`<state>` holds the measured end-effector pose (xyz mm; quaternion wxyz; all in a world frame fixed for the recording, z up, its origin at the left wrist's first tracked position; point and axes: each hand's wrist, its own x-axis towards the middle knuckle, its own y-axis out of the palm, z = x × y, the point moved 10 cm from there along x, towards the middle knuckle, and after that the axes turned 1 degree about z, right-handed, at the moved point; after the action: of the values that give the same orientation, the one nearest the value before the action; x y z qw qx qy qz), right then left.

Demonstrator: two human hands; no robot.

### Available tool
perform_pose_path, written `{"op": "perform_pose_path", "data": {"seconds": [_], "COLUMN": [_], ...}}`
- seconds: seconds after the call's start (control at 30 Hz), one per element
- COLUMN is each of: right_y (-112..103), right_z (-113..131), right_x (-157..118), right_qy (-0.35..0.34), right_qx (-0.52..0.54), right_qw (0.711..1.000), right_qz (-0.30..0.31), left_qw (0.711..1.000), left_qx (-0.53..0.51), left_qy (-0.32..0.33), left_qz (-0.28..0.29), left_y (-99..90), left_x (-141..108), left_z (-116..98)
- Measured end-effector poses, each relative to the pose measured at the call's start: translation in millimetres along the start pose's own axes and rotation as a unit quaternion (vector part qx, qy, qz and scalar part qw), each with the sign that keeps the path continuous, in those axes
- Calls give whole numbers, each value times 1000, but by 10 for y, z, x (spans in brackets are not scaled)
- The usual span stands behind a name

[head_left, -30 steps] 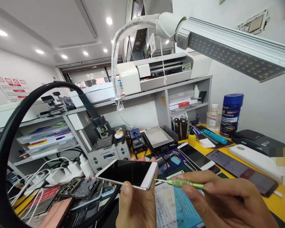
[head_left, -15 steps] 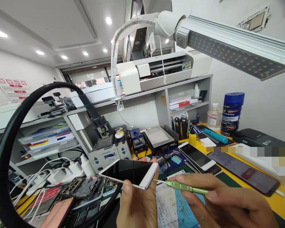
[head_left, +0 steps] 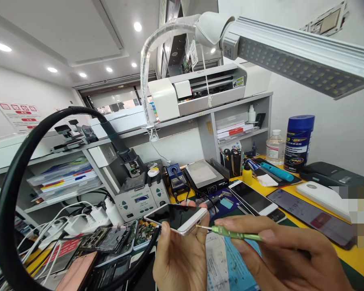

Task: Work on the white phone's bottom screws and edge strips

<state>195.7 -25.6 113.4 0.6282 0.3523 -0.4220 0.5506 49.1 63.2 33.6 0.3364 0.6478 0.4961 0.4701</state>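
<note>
A white smartphone (head_left: 175, 217) with a dark screen lies tilted in my left hand (head_left: 182, 258). My thumb presses on its near long edge, and fingertips show along the far edge. The phone's bottom end, with its row of small holes, faces right. My right hand (head_left: 287, 250) pinches a small green screwdriver (head_left: 230, 233) between thumb and fingers. Its thin tip points left at the phone's bottom edge; whether it touches there I cannot tell.
A black hose (head_left: 6, 194) arcs across the left side. Opened phones and parts (head_left: 109, 238) lie at lower left. Another white phone (head_left: 254, 198) and a dark phone (head_left: 312, 218) rest on the right. A lamp (head_left: 291, 52) hangs overhead; a hot-air station (head_left: 139, 202) stands behind.
The phone in my left hand has shifted slightly right and turned a little, showing more of its bottom edge. The screwdriver stays in nearly the same place. The camera view has moved slightly.
</note>
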Motion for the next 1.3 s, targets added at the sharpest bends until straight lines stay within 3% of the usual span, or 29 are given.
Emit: {"op": "perform_pose_path", "data": {"seconds": [0.43,0.6,0.9,1.0,1.3], "right_y": [-35,-92,-125,-181,-159], "right_z": [12,-17,-192,-204,-284], "right_x": [62,67,-41,-63,-74], "right_qy": [2,21,90,90,122], "right_qx": [-30,-13,-44,-66,-11], "right_qw": [999,1000,992,987,983], "right_qz": [25,-19,-83,-119,-135], "left_qw": [1000,1000,991,990,986], "left_qx": [-25,-24,-69,-76,-92], "left_qy": [4,-3,-112,-121,-131], "left_qz": [3,17,12,10,36], "left_y": [77,92,39,40,115], "left_x": [11,13,-25,-23,-19], "left_z": [2,13,203,227,238]}}
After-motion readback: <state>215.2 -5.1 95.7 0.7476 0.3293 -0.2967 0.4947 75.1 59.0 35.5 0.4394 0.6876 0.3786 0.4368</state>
